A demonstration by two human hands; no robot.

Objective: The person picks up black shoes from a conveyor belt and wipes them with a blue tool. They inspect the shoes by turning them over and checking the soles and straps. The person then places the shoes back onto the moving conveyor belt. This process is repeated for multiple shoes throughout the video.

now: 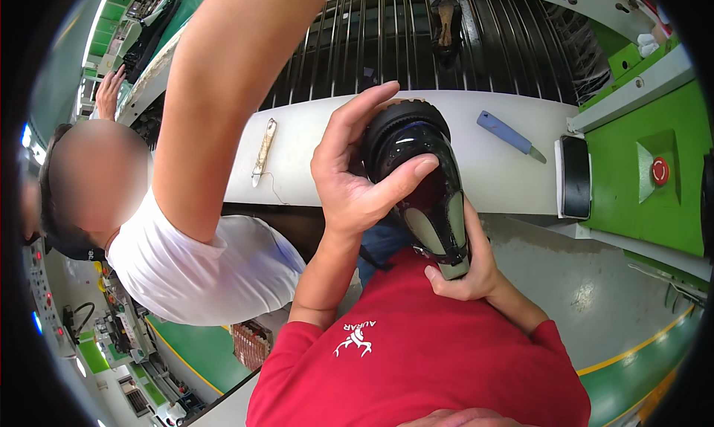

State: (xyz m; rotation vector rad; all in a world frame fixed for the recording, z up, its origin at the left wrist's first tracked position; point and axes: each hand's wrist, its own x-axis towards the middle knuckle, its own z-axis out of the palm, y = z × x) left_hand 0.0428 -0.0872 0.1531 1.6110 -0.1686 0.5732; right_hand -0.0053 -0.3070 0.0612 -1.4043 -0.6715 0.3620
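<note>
A glossy black shoe (425, 156) with a thick ridged sole is held up in front of my chest, toe pointing away. Grey-green panels show at its opening and heel end. My left hand (357, 170) grips the toe end, its thumb across the upper and its fingers behind the sole. Lower down, my right hand (476, 267) is closed around the heel end. Beyond the shoe, on the white ledge (483, 182), lies a blue-handled knife (507, 133) at the right. A second knife with a wrapped, pale handle (263, 150) lies at the left, with a thread beside it.
Behind the ledge runs a bed of dark metal rollers (357, 44), bearing another dark shoe (446, 29) with its sole up. A co-worker in a white shirt (201, 271) stands close at left, one arm stretched across. A green panel with a red button (660, 171) stands at right.
</note>
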